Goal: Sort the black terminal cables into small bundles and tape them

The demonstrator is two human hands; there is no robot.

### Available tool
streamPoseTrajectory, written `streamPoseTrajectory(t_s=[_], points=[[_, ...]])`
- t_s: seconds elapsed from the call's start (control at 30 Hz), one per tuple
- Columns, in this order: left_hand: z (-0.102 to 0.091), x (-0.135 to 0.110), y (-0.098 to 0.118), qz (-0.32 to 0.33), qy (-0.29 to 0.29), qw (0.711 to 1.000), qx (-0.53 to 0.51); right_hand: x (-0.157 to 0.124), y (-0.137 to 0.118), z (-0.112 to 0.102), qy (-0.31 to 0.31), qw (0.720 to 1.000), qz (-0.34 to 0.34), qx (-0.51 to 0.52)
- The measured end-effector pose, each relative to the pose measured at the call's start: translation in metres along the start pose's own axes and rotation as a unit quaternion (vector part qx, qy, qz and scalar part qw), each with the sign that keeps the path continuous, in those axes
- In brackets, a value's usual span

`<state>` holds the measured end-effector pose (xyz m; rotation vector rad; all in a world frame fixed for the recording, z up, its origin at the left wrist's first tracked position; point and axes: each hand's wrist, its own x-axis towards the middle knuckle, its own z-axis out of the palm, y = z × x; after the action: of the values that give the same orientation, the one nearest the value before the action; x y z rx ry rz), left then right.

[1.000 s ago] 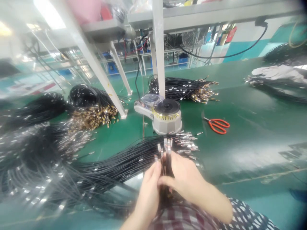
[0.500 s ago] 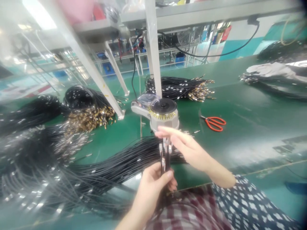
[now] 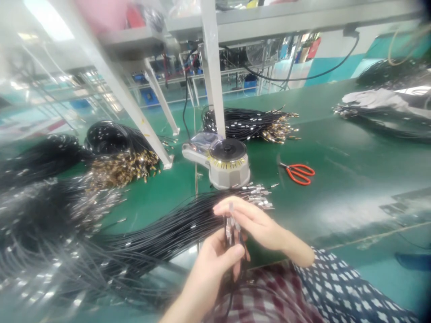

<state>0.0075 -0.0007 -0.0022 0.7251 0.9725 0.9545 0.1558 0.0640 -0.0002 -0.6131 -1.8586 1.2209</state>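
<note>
My left hand (image 3: 213, 256) is closed around a small bunch of black cables (image 3: 229, 233), held upright close to my body with their metal ends pointing up. Over those ends lies my right hand (image 3: 261, 223), its fingers stretched out flat and its palm side facing the tips. Whether the palm touches every tip is hidden. Just beyond both hands, a thick bundle of black cables (image 3: 161, 226) runs along the green table to silvery ends. A round grey tape dispenser (image 3: 229, 174) with a black disc on top stands behind that bundle.
Orange-handled scissors (image 3: 301, 174) lie to the right. More cable bundles rest behind the dispenser (image 3: 249, 123) and at the left (image 3: 117, 166). White shelf posts (image 3: 213, 76) rise from the table. A grey cloth (image 3: 377, 99) covers cables at the far right.
My right hand has come down and nearer to me, onto the tips of the held cables. My left hand keeps its grip on them. The view has shifted slightly.
</note>
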Motion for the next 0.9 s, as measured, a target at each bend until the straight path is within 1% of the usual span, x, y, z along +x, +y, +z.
streamPoseTrajectory(t_s=[0.1,0.17,0.2,0.23,0.27,0.3,0.33,0.37,0.43,0.47,0.53,0.63,0.7,0.8,0.9], points=[[0.002,0.007,0.004,-0.007,-0.002,0.999,0.032,-0.004,0.003,0.009,0.035,0.999,0.007,0.005],[0.003,0.012,0.009,-0.013,-0.008,0.999,0.047,-0.003,0.006,0.002,0.050,0.998,0.003,-0.028],[0.003,0.014,0.012,-0.015,-0.005,0.999,0.051,-0.001,0.009,-0.008,0.065,0.995,0.010,-0.077],[0.004,0.015,0.015,-0.016,0.005,0.999,0.050,0.001,0.012,-0.024,0.072,0.987,0.022,-0.145],[0.004,0.016,0.018,-0.018,0.014,0.999,0.047,0.002,0.016,-0.044,0.132,0.961,0.061,-0.235],[0.004,0.016,0.021,-0.023,0.020,0.999,0.040,0.002,0.021,-0.068,0.199,0.914,0.130,-0.328],[0.004,0.016,0.023,-0.026,0.025,0.999,0.032,0.000,0.026,-0.093,0.244,0.884,0.169,-0.360],[0.004,0.015,0.025,-0.029,0.026,0.999,0.024,-0.003,0.032,-0.117,0.273,0.863,0.195,-0.377],[0.004,0.013,0.026,-0.028,0.024,0.999,0.008,-0.014,0.045,-0.156,0.303,0.829,0.252,-0.398],[0.004,0.012,0.026,-0.026,0.021,0.999,0.002,-0.020,0.052,-0.170,0.303,0.820,0.273,-0.402],[0.005,0.011,0.026,-0.019,0.012,1.000,-0.003,-0.034,0.062,-0.184,0.302,0.811,0.296,-0.404],[0.006,0.009,0.027,-0.022,-0.016,1.000,0.004,-0.051,0.067,-0.187,0.310,0.813,0.322,-0.373],[0.006,0.008,0.028,-0.029,-0.036,0.999,0.005,-0.057,0.062,-0.185,0.316,0.827,0.338,-0.320],[0.009,0.007,0.029,-0.023,-0.044,0.999,0.006,-0.061,0.047,-0.175,0.308,0.869,0.337,-0.190],[0.012,0.006,0.029,-0.007,-0.024,1.000,0.019,-0.064,0.031,-0.151,0.293,0.906,0.299,-0.061]])
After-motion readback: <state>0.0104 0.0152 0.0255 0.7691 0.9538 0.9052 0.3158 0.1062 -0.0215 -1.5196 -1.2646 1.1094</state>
